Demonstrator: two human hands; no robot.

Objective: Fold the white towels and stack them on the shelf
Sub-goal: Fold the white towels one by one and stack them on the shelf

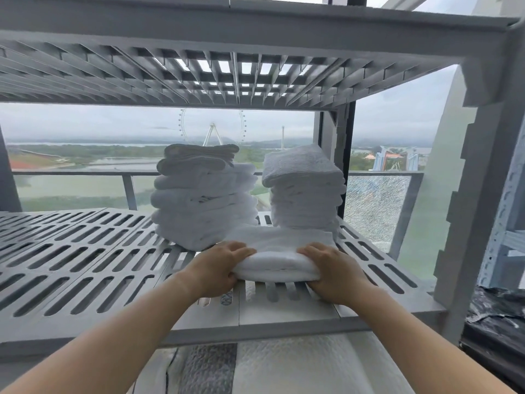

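Note:
A folded white towel lies on the grey slatted shelf, near its front edge and towards the right. My left hand grips the towel's left end and my right hand grips its right end. Behind it stand two tall stacks of folded white towels. The left stack is slightly uneven at the top. The right stack stands close to the shelf's back right post, and the held towel touches the base of both stacks.
A second slatted shelf board hangs low overhead. The frame's right post stands beside my right hand. A window with a railing lies behind the shelf. Padded white material lies below, and black wrapped goods sit at the lower right.

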